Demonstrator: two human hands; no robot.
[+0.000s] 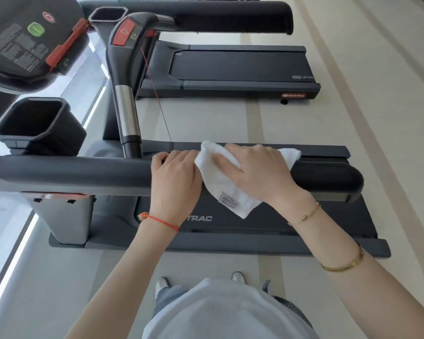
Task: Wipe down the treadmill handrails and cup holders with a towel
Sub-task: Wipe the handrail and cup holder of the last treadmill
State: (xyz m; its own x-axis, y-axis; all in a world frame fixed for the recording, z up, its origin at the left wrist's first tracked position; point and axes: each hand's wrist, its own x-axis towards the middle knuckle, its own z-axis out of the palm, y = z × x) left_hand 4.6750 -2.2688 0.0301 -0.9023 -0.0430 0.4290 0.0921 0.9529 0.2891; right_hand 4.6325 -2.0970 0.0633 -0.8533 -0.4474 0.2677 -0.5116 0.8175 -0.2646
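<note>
The white towel (220, 177) hides part of the handrail (71, 172); right hand (257, 172) presses it flat-fingered, left hand (174, 179) grips the rail.

Matt blk handrail (83, 172), white cloth towel (220, 182)
</note>
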